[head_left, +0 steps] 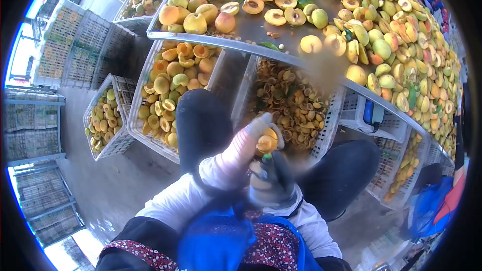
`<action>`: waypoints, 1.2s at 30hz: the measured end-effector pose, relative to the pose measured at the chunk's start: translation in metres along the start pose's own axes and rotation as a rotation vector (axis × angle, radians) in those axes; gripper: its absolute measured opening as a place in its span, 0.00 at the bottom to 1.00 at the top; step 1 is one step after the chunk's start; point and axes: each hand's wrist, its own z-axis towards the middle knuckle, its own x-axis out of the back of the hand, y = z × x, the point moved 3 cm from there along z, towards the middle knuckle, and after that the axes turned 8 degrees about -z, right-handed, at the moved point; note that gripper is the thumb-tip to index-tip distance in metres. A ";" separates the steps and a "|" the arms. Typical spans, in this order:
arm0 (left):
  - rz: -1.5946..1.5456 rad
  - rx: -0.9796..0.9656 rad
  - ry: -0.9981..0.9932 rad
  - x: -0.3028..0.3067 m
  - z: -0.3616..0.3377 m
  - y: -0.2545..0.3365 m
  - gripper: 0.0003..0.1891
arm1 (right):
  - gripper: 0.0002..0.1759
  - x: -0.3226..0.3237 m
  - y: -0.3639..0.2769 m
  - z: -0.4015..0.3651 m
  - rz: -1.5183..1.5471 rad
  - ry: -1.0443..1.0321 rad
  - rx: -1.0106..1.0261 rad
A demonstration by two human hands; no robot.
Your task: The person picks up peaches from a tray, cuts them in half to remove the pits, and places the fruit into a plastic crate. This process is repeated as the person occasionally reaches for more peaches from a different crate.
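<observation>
My left hand point(249, 139) wears a pale glove and is closed around an apricot half point(266, 143), its orange cut side facing up. Just below, my right hand point(273, 183), in a grey and dark glove, is wrapped round a small tool with a green end point(267, 157). The tool's end sits right at the fruit's lower edge; the rest is hidden by the fingers. Both hands meet above my lap, in front of a white crate point(321, 135) filled with brownish pits and scraps point(291, 105).
A metal table point(311, 5) heaped with whole and halved apricots point(381, 45) spans the top and right. Left of my knees stands a crate point(134, 113) of halves, with a smaller fruit crate point(123, 120) beyond it. Stacked crates point(75, 45) line the far left. A blurry smudge covers part of the table edge.
</observation>
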 end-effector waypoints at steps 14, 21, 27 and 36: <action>1.416 -1.154 1.000 0.086 -0.028 0.122 0.16 | 0.24 0.040 -0.029 -0.021 -0.383 0.967 0.320; 1.368 -1.020 0.465 -0.074 0.124 0.116 0.16 | 0.26 0.055 -0.039 -0.022 -0.455 0.939 0.448; 1.617 -0.523 0.120 -0.098 0.207 0.118 0.21 | 0.24 0.047 -0.050 -0.034 -0.480 1.043 0.561; 0.520 -0.431 -0.068 -0.058 0.058 0.025 0.20 | 0.13 -0.026 -0.082 -0.037 -0.948 1.172 0.972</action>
